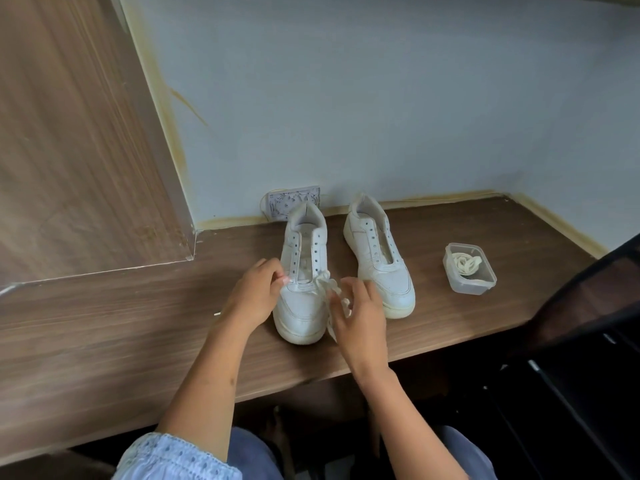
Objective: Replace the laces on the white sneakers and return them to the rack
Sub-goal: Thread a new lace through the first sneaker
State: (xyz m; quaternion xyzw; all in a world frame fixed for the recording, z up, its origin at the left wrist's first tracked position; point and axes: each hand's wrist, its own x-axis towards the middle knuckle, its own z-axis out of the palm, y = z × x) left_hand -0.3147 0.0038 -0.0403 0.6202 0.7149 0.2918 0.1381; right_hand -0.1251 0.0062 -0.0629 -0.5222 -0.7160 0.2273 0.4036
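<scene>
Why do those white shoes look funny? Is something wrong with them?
Both sneakers lack lacing. The right sneaker has bare eyelets; the left sneaker has a lace bunched near its toe, handled by both hands. Another lace lies coiled in the plastic tub. The wall edge shows yellowish streaks.

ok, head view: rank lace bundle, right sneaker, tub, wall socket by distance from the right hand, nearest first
From the right hand:
1. Lace bundle, at its fingers, by the left sneaker's toe.
2. Right sneaker, just beyond the hand.
3. Tub, off to the right on the desk.
4. Wall socket, at the back wall.
</scene>
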